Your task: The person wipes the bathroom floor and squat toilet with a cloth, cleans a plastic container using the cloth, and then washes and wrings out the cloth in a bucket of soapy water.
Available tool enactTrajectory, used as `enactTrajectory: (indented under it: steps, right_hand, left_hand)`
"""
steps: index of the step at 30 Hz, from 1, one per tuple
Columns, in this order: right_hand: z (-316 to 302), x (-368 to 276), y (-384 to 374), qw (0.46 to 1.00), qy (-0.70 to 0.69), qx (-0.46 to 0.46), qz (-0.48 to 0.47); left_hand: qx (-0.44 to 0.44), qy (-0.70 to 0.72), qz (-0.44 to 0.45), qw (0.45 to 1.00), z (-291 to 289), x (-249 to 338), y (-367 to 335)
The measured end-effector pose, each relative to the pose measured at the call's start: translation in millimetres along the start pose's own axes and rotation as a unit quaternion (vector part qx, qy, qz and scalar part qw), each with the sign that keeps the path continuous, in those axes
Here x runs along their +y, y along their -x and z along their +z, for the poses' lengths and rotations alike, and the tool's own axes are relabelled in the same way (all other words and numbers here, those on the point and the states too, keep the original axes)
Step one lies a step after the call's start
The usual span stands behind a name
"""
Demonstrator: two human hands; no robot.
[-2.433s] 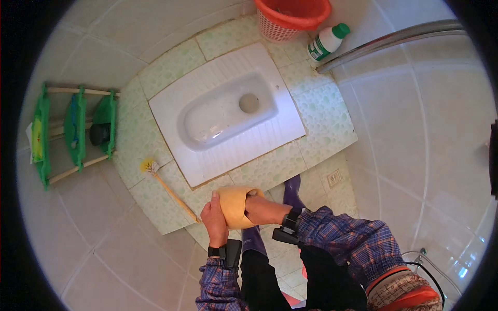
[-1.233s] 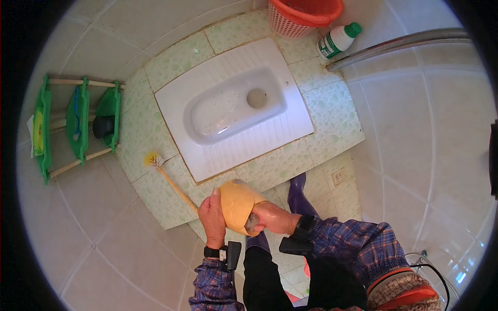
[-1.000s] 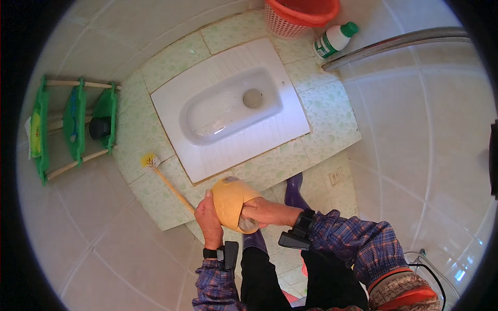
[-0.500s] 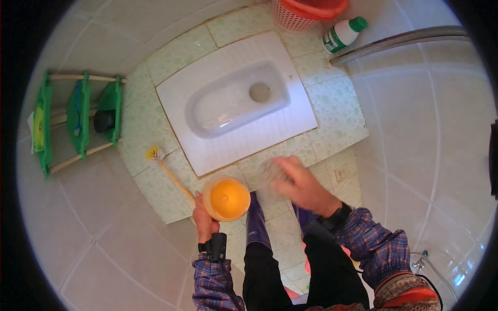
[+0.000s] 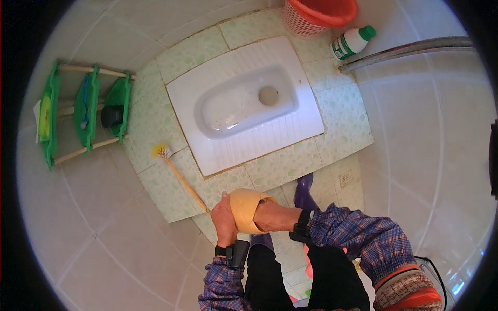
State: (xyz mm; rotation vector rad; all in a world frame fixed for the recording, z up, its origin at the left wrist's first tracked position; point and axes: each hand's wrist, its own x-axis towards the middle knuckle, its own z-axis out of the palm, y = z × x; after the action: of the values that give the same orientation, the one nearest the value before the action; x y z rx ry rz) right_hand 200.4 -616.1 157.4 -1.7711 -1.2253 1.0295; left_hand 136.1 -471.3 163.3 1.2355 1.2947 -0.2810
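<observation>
A yellow-orange round container [image 5: 243, 210] is tilted on its side in front of my boots, its mouth turned to the right. My left hand [image 5: 223, 217] is closed round its left side, with the thumb up along the wall. My right hand [image 5: 275, 215] reaches into the mouth; its fingers are hidden inside. A brush [image 5: 184, 184] with a light wooden handle and yellow-white bristles lies on the tiled step, the handle's end close to my left hand.
A white squat toilet [image 5: 244, 153] is set in the green-patterned tiles ahead. Far right stand a red basket [image 5: 309, 22] and a white bottle [image 5: 348, 44] with a green cap. A green rack [image 5: 90, 111] is at the left wall. My purple boot [image 5: 304, 191] shows below a floor drain's level.
The container has tipped from mouth-up to mouth-right. My right hand, blurred above the floor before, has come left and gone into it. The whole view has shifted slightly right.
</observation>
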Motion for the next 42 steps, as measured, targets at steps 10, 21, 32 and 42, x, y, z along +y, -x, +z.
enactTrajectory:
  steps: [10, 21, 32, 42]
  right_hand:
    - [58.5, 8.5, 19.9, 0.912, -0.333, 0.148, 0.188]
    - [-5.1, 2.9, 10.4, 0.924, -0.286, 0.224, 0.124]
    - [-5.8, 10.5, 11.6, 0.993, -0.053, 0.103, 0.006]
    - [14.1, -15.8, 5.0, 0.593, -0.726, 0.241, 0.25]
  left_hand:
    - [-0.025, -0.046, 0.024, 0.998, 5.8, 8.1, -2.5]
    - [-0.033, 0.168, 0.083, 0.982, 1.7, -12.6, 13.7]
    - [-0.006, 0.071, 0.06, 0.996, 17.0, 13.6, -4.5]
    - [0.021, 0.031, 0.111, 0.993, 13.9, 7.6, 6.0]
